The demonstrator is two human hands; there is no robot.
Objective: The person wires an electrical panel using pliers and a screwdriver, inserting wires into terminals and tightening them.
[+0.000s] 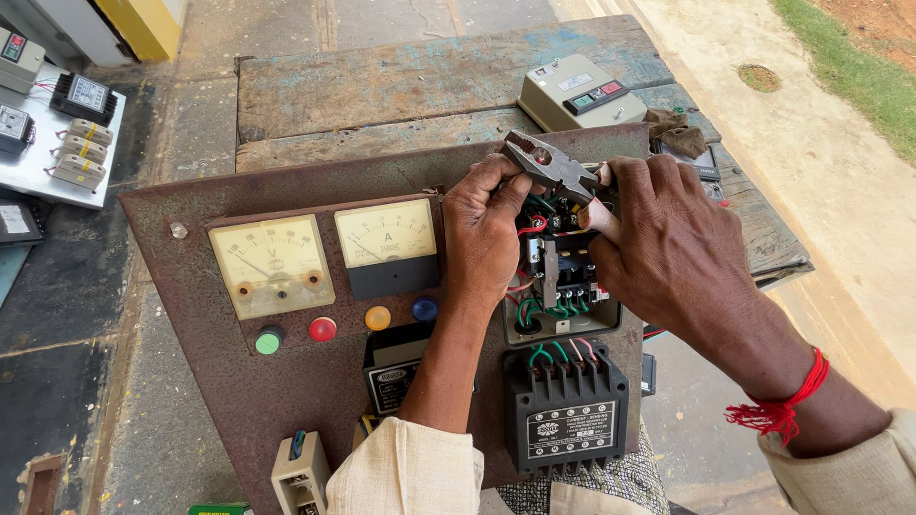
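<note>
A rusty brown metal panel [239,401] lies tilted before me, carrying two square dial meters [272,264], coloured round lamps [322,329] and wired black electrical units. My right hand [673,253] is shut on the handle of grey combination pliers [549,165], whose jaws point up-left over the open wired unit [558,277] at the panel's upper right. My left hand [487,234] rests at that unit's left edge, its fingertips touching the pliers' jaws and the wires beneath. A black block with green and pink wires [568,410] sits below the hands.
The panel leans on a worn wooden bench [401,76] holding a grey switch box [577,91] and a brown rag [679,132]. At far left, a white board [43,162] carries several small meters and breakers. Concrete floor surrounds, grass at top right.
</note>
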